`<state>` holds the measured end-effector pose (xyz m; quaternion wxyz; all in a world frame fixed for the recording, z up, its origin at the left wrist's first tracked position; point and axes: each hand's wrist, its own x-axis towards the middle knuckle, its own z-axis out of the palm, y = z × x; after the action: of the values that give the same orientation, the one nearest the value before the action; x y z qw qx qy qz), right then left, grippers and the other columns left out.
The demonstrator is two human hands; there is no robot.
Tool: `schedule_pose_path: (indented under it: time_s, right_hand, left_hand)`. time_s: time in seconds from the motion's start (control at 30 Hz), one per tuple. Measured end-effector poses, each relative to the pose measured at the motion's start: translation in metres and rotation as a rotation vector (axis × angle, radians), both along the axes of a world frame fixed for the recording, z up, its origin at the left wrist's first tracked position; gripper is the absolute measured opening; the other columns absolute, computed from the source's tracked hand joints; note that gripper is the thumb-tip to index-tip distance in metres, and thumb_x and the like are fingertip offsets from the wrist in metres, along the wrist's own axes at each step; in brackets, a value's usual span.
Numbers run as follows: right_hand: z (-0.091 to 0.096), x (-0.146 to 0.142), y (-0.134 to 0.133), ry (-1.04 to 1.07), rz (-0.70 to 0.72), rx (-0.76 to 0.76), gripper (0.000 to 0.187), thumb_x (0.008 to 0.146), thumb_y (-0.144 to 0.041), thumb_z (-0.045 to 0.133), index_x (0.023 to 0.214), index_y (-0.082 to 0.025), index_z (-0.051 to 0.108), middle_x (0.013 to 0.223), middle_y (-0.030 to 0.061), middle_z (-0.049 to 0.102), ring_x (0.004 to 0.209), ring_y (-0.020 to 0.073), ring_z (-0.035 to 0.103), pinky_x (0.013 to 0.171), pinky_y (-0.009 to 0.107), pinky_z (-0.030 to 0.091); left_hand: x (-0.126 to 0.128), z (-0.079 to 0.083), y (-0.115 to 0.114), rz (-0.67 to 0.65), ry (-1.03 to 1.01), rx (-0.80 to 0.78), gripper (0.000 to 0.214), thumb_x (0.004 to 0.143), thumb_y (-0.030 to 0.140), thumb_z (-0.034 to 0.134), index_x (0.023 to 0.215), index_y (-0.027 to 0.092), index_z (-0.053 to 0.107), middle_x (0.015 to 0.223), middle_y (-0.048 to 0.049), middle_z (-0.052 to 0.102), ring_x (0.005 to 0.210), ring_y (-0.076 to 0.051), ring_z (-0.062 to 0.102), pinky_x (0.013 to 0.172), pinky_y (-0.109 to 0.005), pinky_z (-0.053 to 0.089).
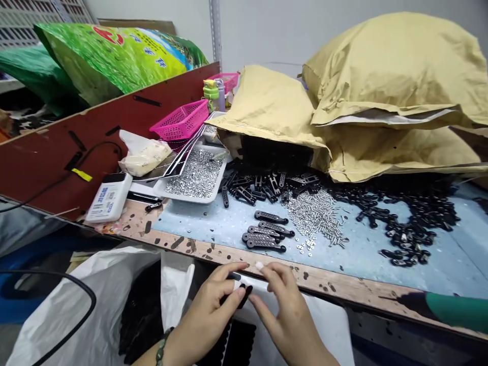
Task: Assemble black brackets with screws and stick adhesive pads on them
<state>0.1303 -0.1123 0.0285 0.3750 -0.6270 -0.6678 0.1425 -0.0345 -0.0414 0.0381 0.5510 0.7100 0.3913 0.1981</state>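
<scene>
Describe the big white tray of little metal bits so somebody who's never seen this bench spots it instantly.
Find the blue work surface and look to its left end, toward the red-brown board. There, in front of the nearer pink basket, sits a shallow white tray heaped with tiny silvery pieces. Its rim sets it apart from the loose silvery pile further right.

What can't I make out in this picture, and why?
All in the head view:
Dark piece in the left hand: mostly covered by fingers.
Inside of the open paper bag: lost in shadow.
Green object: cut off by the right edge.
Fine print on the white box: too small.
</scene>
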Motion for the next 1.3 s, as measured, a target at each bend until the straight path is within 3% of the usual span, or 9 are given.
schedule_pose_path:
  time_s: [0.13,0.2,0.33,0.4,0.5,0.67,0.97,1.13,1.3]
  right_hand:
    - [0.013,0.004,0.010,-0.062,0.095,0.175,0.011,0.086,-0.012,0.053,0.087,-0.020,0.061,0.091,0.0078,0.059,0.072,0.0183,0.057,0.060,0.030,0.050]
    - [0.014,0.012,0.014,0.100,-0.007,0.146,0.010,0.086,-0.015,0.055,0.080,-0.020,0.061,0.085,0.0062,0.057,0.068,0.0164,0.056,0.056,0.027,0.048]
    - [0.005,0.037,0.034,0.482,-0.349,-0.059,0.021,0.081,-0.034,0.064,0.066,-0.019,0.061,0.088,0.0062,0.054,0.061,0.0136,0.052,0.047,0.025,0.044]
    - [-0.002,0.044,0.048,0.564,-0.402,-0.109,0.027,0.076,-0.040,0.068,0.061,-0.018,0.062,0.089,0.0069,0.055,0.064,0.0152,0.053,0.050,0.026,0.045]
    - [-0.014,0.044,0.067,0.626,-0.431,-0.146,0.031,0.072,-0.042,0.069,0.054,-0.018,0.061,0.086,0.0071,0.055,0.068,0.0174,0.054,0.056,0.030,0.046]
    - [-0.023,0.040,0.079,0.609,-0.452,-0.208,0.029,0.068,-0.039,0.068,0.050,-0.018,0.060,0.084,0.0070,0.056,0.071,0.0188,0.055,0.062,0.031,0.045]
    - [-0.026,0.044,0.082,0.454,-0.393,-0.277,0.034,0.073,-0.045,0.062,0.052,-0.018,0.058,0.081,0.0080,0.058,0.062,0.0166,0.056,0.055,0.029,0.045]
    - [-0.021,0.048,0.084,0.014,-0.300,-0.281,0.027,0.080,-0.035,0.056,0.059,-0.020,0.048,0.072,0.0030,0.053,0.056,0.0152,0.053,0.053,0.028,0.044]
    - [-0.002,0.048,0.076,-0.339,-0.279,-0.210,0.023,0.081,-0.040,0.062,0.081,-0.019,0.053,0.084,0.0048,0.051,0.056,0.0156,0.053,0.042,0.027,0.040]
  left_hand:
    - [-0.002,-0.005,0.008,0.058,-0.018,-0.022,0.032,0.094,0.038,0.045,0.085,0.023,0.072,0.135,-0.0039,0.052,0.125,-0.026,0.046,0.105,-0.044,0.037]
    - [-0.005,-0.008,0.016,0.173,-0.011,0.054,0.030,0.096,0.036,0.043,0.099,0.024,0.070,0.132,-0.0050,0.055,0.122,-0.026,0.049,0.101,-0.044,0.041]
    - [-0.004,-0.007,0.035,0.095,0.095,0.602,0.028,0.095,0.021,0.044,0.114,0.024,0.065,0.121,-0.0060,0.061,0.115,-0.025,0.050,0.096,-0.045,0.040]
    - [0.003,-0.008,0.041,-0.033,0.153,0.872,0.028,0.093,0.017,0.047,0.115,0.023,0.064,0.118,-0.0049,0.064,0.111,-0.026,0.051,0.094,-0.045,0.036]
    - [0.016,-0.015,0.047,-0.104,0.208,1.030,0.024,0.095,0.021,0.048,0.114,0.022,0.063,0.118,-0.0033,0.065,0.110,-0.026,0.052,0.094,-0.043,0.030]
    - [0.023,-0.028,0.053,-0.133,0.227,1.011,0.023,0.096,0.024,0.049,0.115,0.021,0.061,0.116,-0.0016,0.067,0.110,-0.024,0.054,0.096,-0.043,0.026]
    - [0.024,-0.023,0.057,-0.195,0.229,0.956,0.027,0.096,0.025,0.045,0.121,0.021,0.057,0.117,-0.0022,0.065,0.110,-0.024,0.052,0.096,-0.044,0.023]
    - [0.031,-0.026,0.057,-0.188,0.267,0.929,0.033,0.093,0.027,0.050,0.125,0.023,0.053,0.111,-0.0033,0.065,0.108,-0.025,0.051,0.097,-0.046,0.022]
    - [0.030,-0.006,0.062,-0.219,0.234,0.743,0.030,0.084,0.023,0.054,0.114,0.019,0.057,0.121,-0.0089,0.056,0.115,-0.029,0.044,0.099,-0.051,0.025]
